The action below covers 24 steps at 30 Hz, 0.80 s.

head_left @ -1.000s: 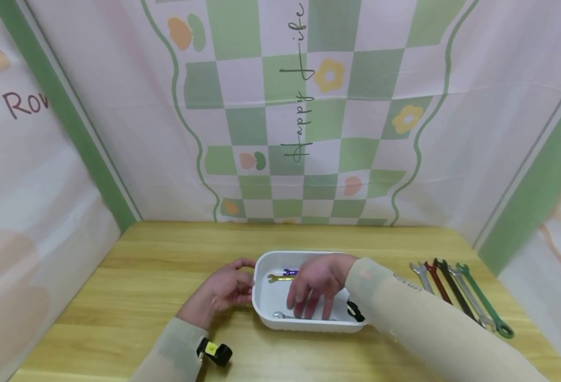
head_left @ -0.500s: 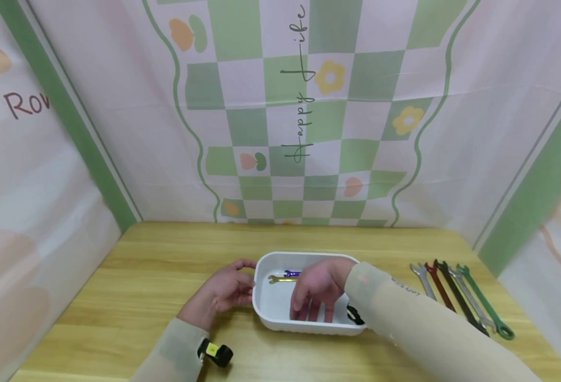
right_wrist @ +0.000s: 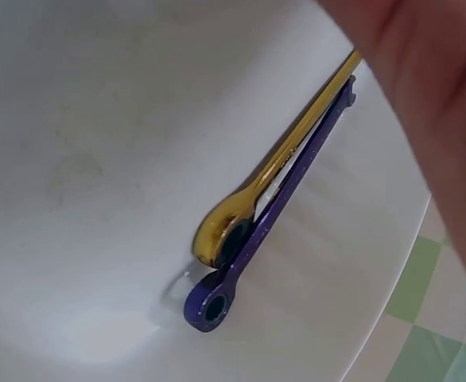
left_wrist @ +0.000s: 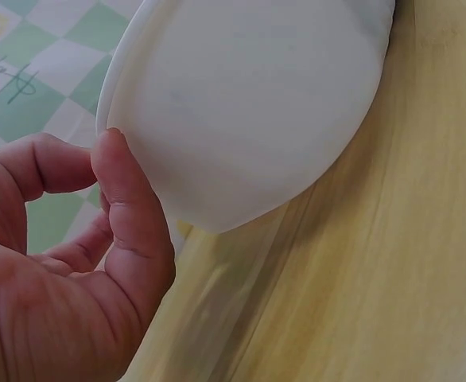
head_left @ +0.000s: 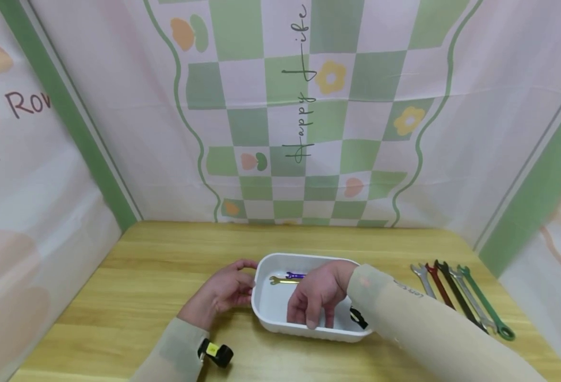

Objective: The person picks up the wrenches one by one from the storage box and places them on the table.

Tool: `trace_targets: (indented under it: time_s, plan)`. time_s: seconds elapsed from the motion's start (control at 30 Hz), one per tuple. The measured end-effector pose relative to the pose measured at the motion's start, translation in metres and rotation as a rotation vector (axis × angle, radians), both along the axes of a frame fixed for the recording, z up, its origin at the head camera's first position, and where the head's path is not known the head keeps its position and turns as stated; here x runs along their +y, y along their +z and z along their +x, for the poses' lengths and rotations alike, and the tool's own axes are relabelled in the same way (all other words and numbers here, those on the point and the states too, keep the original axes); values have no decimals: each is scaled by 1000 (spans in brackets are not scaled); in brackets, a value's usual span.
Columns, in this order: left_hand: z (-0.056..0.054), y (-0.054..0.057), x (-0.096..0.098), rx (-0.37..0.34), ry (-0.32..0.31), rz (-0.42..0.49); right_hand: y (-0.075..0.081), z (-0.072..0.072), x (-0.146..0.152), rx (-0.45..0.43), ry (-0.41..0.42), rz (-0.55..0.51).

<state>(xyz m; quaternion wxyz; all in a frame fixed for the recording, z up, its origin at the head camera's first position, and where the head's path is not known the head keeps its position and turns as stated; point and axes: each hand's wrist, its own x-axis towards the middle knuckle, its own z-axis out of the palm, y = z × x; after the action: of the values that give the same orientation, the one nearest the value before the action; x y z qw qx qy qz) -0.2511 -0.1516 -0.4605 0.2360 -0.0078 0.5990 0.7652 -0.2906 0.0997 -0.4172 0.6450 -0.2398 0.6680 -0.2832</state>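
Note:
A white rectangular basin [head_left: 273,305] stands on the wooden table. My left hand [head_left: 232,286] pinches its left rim; the thumb [left_wrist: 130,191] lies on the outer wall in the left wrist view. Inside the basin, a yellow wrench [right_wrist: 297,135] and a purple wrench [right_wrist: 277,203] lie side by side along the far wall. My right hand [head_left: 319,294] reaches down into the basin by the near wall, fingers bent and pointing down. The wall hides its fingertips, so whether they hold anything cannot be seen.
Right of the basin lie several larger wrenches in a row: silver [head_left: 422,277], red [head_left: 440,286], black [head_left: 459,294], another silver [head_left: 473,300] and green [head_left: 485,302]. Patterned cloth [head_left: 304,185] hangs behind and at both sides of the table [head_left: 156,276].
My right hand has lowered toward the basin's near wall, its thumb swinging to the front. A silver wrench seen there earlier is out of sight. The basin has shifted slightly toward me.

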Motion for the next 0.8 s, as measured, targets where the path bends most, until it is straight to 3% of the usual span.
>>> trace_targets:
  time_s: [0.2, 0.6, 0.8]
  plan:
    - [-1, 0, 1, -1, -1, -8, 3, 4, -1, 23, -18, -33]
    - [0, 1, 0, -3, 4, -21, 13, 4, 2, 210, -72, -81]
    - [1, 1, 0, -5, 7, -24, 18, 1, 6, 237, -116, -109]
